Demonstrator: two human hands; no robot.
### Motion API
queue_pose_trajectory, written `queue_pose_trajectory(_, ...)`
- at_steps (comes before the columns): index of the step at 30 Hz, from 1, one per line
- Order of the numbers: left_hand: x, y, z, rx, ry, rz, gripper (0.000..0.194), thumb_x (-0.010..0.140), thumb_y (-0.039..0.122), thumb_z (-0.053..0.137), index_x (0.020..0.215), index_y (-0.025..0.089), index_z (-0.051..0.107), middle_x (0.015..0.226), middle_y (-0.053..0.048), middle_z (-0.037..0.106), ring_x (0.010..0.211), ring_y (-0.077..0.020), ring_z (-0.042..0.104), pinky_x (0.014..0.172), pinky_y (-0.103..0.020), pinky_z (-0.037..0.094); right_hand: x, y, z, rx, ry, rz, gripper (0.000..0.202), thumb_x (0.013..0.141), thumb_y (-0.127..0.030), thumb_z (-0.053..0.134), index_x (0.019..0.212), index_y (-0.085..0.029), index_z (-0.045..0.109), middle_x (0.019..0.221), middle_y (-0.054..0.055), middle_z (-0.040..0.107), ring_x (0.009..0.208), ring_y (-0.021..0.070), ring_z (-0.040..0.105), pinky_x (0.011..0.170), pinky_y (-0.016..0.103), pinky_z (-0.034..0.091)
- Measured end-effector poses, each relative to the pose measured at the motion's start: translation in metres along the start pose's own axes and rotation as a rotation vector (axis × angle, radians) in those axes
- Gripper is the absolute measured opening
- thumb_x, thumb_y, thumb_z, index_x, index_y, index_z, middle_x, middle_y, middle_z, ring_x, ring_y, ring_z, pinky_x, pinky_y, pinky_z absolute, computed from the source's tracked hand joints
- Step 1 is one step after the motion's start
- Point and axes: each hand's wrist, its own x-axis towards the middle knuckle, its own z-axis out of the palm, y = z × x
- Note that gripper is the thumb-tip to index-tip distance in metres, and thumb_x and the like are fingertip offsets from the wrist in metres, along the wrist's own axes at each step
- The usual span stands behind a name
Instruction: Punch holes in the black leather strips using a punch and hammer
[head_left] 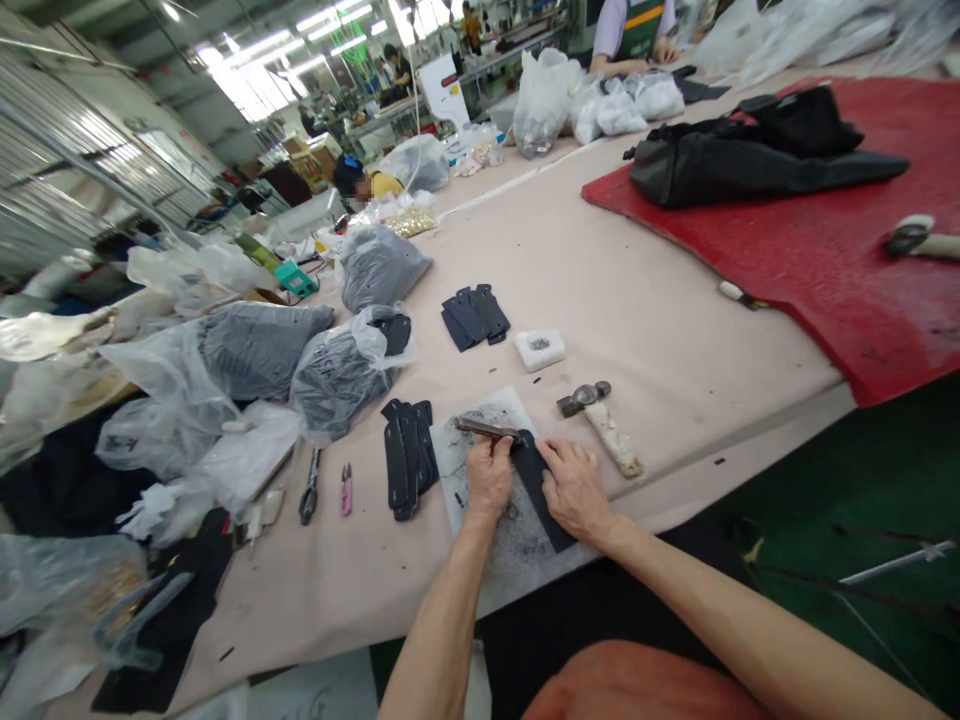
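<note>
My left hand (491, 475) is closed around a metal rod-like tool (477, 428), probably a hole punch, whose one end meets the top of a dark flat strip (541, 498). My right hand (576, 488) holds the strip's right side, its fingertips near the tool's end. Under both lies a scuffed white board (496, 408) with black marks. To the right, a ball-peen hammer (596, 415) with a wrapped handle rests on the table. A white block (540, 348) with a dark patch lies beyond the board. Left of the board is a stack of dark strips (409, 458).
More dark pieces (476, 315) lie farther back. Pink thread snips (346, 490) and a dark tool (309, 487) are at left, near filled plastic bags (349, 370). A red sheet (757, 230) carries a black bag (757, 160). A co-worker's arm (619, 66) shows at the back.
</note>
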Motion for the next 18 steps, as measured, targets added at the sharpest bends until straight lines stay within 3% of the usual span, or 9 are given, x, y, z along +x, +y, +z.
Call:
queue_pose_trajectory(6,0.008,-0.002,-0.002,0.007,-0.023,0.034,0.022,0.088,0.029,0.054,0.094,0.016,0.071,0.097,-0.01,0.074,0.094,-0.022,0.068,0.09,-0.037,0.053,0.021,0.001,-0.002,-0.02,-0.007,0.01,0.047,0.087,-0.019,0.048,0.133,-0.019,0.057,0.125,0.012,0.061,0.107,0.0265,0.049,0.091,0.04,0.031)
queue_pose_trajectory(18,0.002,-0.002,0.001,0.024,-0.051,0.101,0.018,0.087,0.029,0.058,0.096,0.019,0.07,0.098,-0.007,0.074,0.094,-0.0214,0.069,0.089,-0.038,0.054,0.017,0.004,0.001,0.109,0.035,0.051,0.041,0.09,-0.021,0.048,0.13,-0.019,0.059,0.124,0.012,0.062,0.11,0.0263,0.05,0.095,0.04,0.031)
